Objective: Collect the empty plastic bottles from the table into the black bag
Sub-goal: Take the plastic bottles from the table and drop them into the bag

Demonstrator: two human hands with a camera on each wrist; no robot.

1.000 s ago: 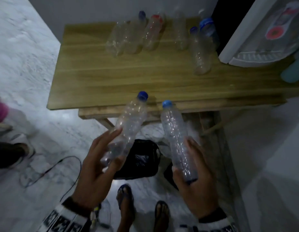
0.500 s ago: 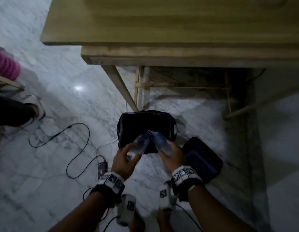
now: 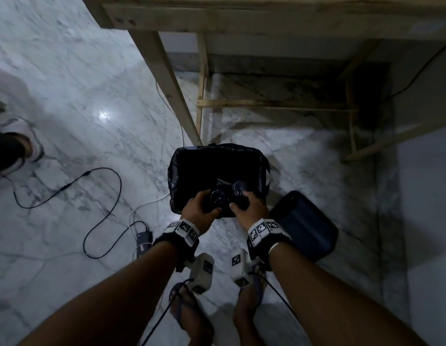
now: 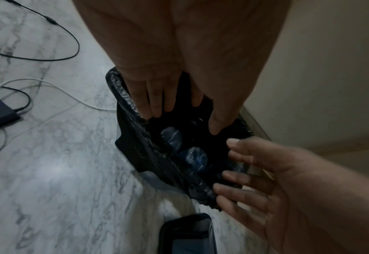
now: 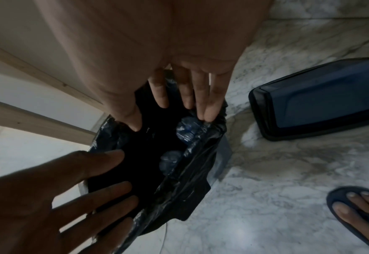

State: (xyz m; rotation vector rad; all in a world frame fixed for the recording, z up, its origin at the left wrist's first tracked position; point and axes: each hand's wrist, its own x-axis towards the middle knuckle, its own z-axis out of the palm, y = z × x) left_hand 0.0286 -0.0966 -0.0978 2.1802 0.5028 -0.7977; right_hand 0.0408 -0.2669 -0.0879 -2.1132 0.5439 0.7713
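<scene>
The black bag point(image 3: 192, 166) lines a bin on the marble floor under the table's front edge point(image 3: 242, 16). Two clear plastic bottles point(image 3: 218, 196) point(image 3: 239, 188) stand in it, bases up, near its front side. My left hand point(image 3: 202, 206) and right hand point(image 3: 247, 206) hover over the bag's mouth. In the left wrist view my left hand point(image 4: 186, 122) has straight fingers above the bottles point(image 4: 171, 137). In the right wrist view my right hand point(image 5: 170, 120) is spread just over a bottle point(image 5: 188, 130). Neither hand holds anything.
A dark blue bin lid point(image 3: 304, 226) lies on the floor right of the bag. The table's slanted wooden leg point(image 3: 167, 83) rises just behind it. Cables point(image 3: 102, 208) and a power adapter point(image 3: 143, 237) lie to the left. Another person's shoe point(image 3: 14, 151) is far left.
I carried both bottles from table height down to the bag. My hands let go of them, and the bottles now sit inside the bag. The view tilted down to the floor.
</scene>
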